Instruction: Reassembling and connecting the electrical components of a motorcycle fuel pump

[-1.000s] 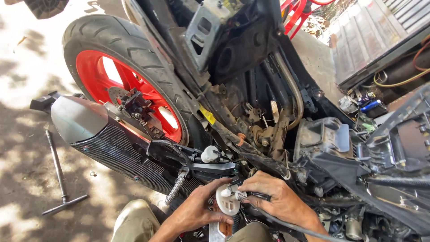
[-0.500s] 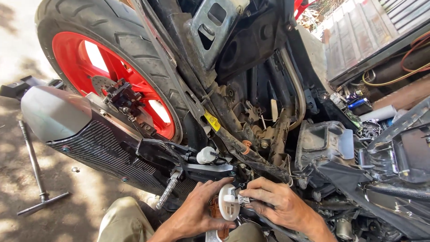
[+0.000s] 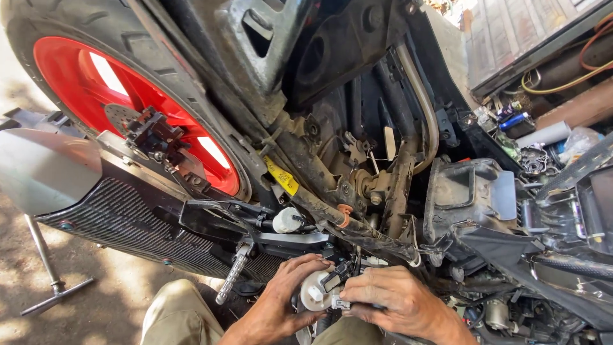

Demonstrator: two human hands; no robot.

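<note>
1. Both hands sit a bit lower in view than half a second ago – the red wheel [image 3: 108, 96] has slid up and left.
2. Left hand [image 3: 284, 300] curls around a white round part [image 3: 314, 295], fingers closed on it.
3. Right hand [image 3: 393, 297] pinches the black connector [image 3: 334, 279] on top – all just below the bike's frame, above the knee [image 3: 175, 313].
4. T-handle wrench [image 3: 48, 275] lies on the ground, well apart.

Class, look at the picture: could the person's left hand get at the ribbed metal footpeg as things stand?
Probably yes. The left hand grips the white round part, and the ribbed metal footpeg hangs just beside it with nothing between them; the hand would have to let go first.
</note>
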